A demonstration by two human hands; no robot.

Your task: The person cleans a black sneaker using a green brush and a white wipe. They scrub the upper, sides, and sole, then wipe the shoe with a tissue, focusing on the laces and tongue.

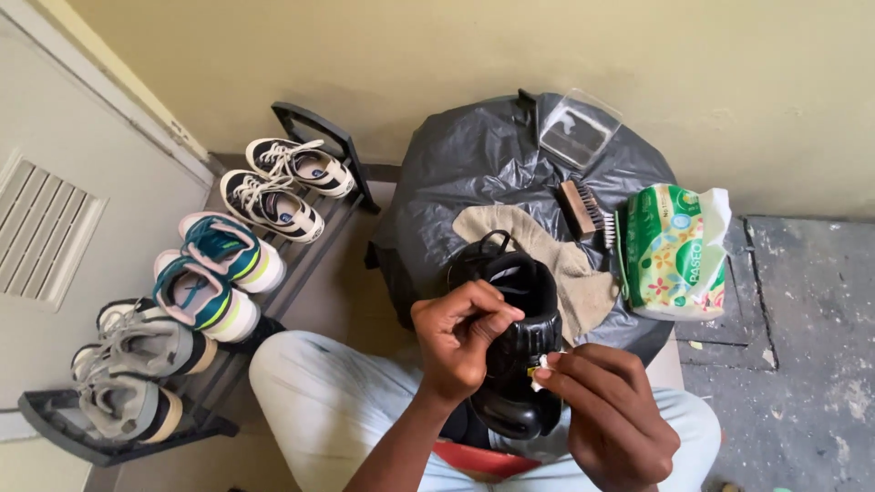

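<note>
Here, low in the centre of the frame, the left hand (465,337) is curled closed over the side of a black shoe (515,346), gripping it above the person's lap. The right hand (611,410), lower right, pinches a small white scrap (540,372) between narrowed fingertips, touching the shoe's side (whether tissue or cloth cannot be told). Behind the shoe — centre of the frame — a black plastic sheet (465,173) carries a beige cloth (565,264), a wooden brush (583,211), a clear lid (579,128) and a green tissue pack (673,251). At left, a shoe rack (314,123) holds three pairs of sneakers.
</note>
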